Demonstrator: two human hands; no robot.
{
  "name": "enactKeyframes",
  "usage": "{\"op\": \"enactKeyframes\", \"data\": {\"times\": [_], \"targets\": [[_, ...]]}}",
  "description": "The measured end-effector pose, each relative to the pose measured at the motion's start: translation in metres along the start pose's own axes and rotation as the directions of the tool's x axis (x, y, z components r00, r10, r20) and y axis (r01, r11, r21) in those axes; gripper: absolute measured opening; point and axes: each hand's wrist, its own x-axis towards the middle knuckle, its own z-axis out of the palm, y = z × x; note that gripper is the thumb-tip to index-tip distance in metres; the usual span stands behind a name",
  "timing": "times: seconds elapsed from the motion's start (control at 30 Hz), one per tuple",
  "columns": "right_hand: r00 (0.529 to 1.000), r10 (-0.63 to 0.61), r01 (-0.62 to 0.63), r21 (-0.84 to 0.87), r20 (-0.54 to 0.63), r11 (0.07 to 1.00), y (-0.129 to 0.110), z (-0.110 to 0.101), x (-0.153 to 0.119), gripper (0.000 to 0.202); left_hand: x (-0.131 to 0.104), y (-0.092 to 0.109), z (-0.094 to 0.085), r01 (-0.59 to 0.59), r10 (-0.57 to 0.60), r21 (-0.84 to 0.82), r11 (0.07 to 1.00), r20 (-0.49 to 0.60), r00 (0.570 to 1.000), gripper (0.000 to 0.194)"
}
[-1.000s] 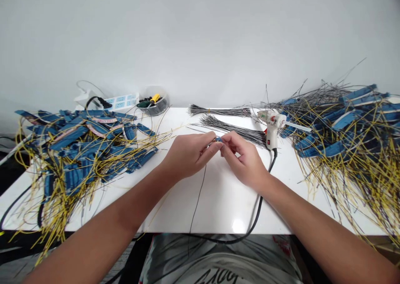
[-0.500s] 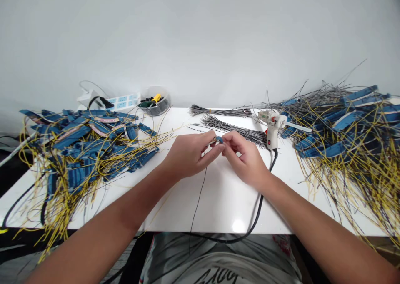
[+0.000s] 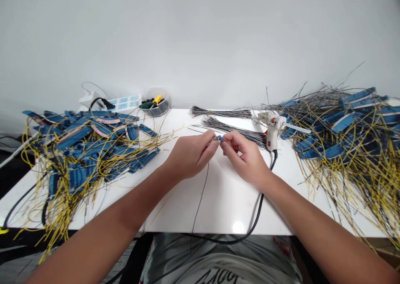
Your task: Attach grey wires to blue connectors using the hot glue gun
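Over the middle of the white table, my left hand (image 3: 194,154) and my right hand (image 3: 245,155) meet fingertip to fingertip. Pinched between them is a small blue piece (image 3: 220,138), mostly covered by my fingers. A thin dark wire (image 3: 201,194) hangs from below my left hand down past the table's front edge. My right hand is closed on the right end of the blue piece, my left on its other side. Just beyond my right hand stands a white hot glue gun (image 3: 272,138) with a white glue stick in its back.
Blue strips with yellow and dark wires are heaped at left (image 3: 78,167) and right (image 3: 350,146). Two bundles of dark wire (image 3: 231,125) lie behind my hands. A clear tub of tools (image 3: 161,105) and a power strip (image 3: 125,103) stand back left. The gun's black cord (image 3: 258,213) loops rightward of centre.
My left thumb has drawn back slightly from the right fingertips, showing a little more of the blue piece. The hanging wire has shifted slightly right. The rest is nearly unchanged.
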Motion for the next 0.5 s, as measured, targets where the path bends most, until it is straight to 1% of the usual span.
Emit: {"op": "enactKeyframes", "data": {"times": [0.37,0.5], "targets": [[1.000,0.009,-0.008,0.023,-0.012,1.000,0.0031,0.0002,-0.0003,0.021,-0.0003,0.0005,0.0001,0.024,-0.024,0.004,1.000,0.001,1.000,0.033],[1.000,0.001,0.000,0.027,-0.011,1.000,0.0031,0.0012,0.0001,0.022,-0.0008,-0.0002,0.0013,0.008,-0.008,-0.004,1.000,0.011,1.000,0.032]]}}
